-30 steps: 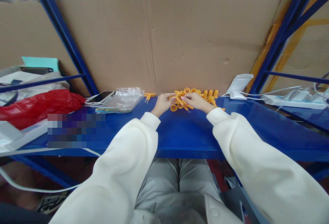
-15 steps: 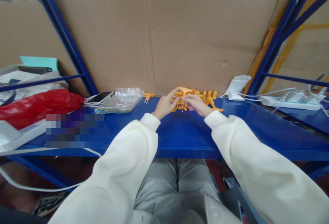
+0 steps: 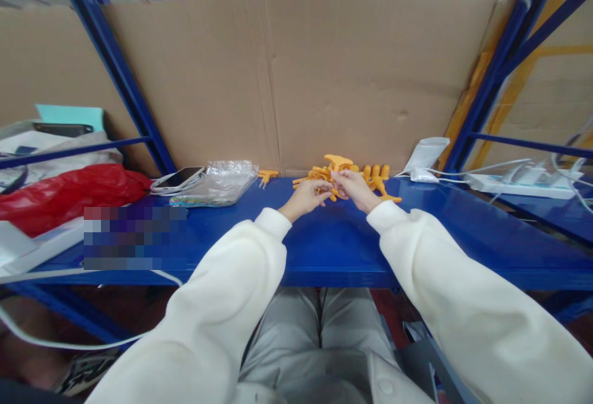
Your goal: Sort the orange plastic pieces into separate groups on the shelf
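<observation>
A heap of small orange plastic parts [image 3: 370, 176] lies on the blue shelf [image 3: 324, 243] against the cardboard backing. My left hand [image 3: 306, 197] is closed in a pinch at the front of the heap, holding a small orange part. My right hand [image 3: 353, 188] is closed on another orange part, its fingertips meeting those of the left hand. One separate orange part [image 3: 267, 175] lies on the shelf to the left of the heap. Both arms wear white sleeves.
Left of the hands are a clear plastic bag [image 3: 222, 180], a phone [image 3: 180, 176] and a red bag [image 3: 69, 195]. A white pouch [image 3: 425, 155], cables and a white power strip [image 3: 523, 184] lie to the right. Blue rack posts [image 3: 115, 76] stand at both sides.
Both hands have drawn slightly back from the heap toward me. The left fingers went from pointing out to pinched, and an orange piece that was lifted now sits on top of the heap.
</observation>
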Tool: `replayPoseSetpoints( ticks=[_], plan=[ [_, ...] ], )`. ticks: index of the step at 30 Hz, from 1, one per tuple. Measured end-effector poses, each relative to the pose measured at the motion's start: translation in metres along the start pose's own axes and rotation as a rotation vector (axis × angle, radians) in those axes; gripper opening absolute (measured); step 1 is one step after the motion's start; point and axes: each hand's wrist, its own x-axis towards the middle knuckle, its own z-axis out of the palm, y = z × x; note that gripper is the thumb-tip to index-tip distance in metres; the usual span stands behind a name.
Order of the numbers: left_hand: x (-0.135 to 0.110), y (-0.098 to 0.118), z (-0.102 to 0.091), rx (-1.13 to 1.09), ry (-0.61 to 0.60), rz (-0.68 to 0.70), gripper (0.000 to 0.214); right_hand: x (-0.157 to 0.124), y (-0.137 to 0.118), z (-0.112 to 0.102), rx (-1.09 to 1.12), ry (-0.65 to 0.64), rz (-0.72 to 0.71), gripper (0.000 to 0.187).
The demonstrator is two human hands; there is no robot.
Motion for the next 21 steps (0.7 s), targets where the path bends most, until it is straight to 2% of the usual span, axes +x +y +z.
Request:
replayPoseSetpoints(
  ticks=[4, 9, 13, 16, 19, 21],
  plan=[
    [0.003, -0.001, -0.003, -0.142, 0.108, -0.15, 0.017, -0.001, -0.001, 0.0, 0.03, -0.029, -0.016, 0.012],
    [0.009, -0.012, -0.014, -0.257, 0.338, -0.302, 0.009, 0.006, 0.0, -0.009, -0.003, 0.037, -0.021, 0.03],
    [0.013, -0.026, -0.028, -0.33, 0.476, -0.383, 0.01, 0.012, 0.002, -0.02, -0.105, 0.154, 0.017, 0.023],
    [0.015, -0.037, -0.041, -0.347, 0.576, -0.41, 0.009, 0.015, 0.003, -0.028, -0.124, 0.183, 0.034, 0.018],
    [0.02, -0.046, -0.053, -0.28, 0.668, -0.462, 0.012, 0.017, 0.006, -0.034, -0.124, 0.199, 0.038, 0.016],
    [0.024, -0.053, -0.061, -0.158, 0.707, -0.517, 0.016, 0.02, 0.009, -0.037, -0.142, 0.197, 0.029, 0.014]
  ],
)
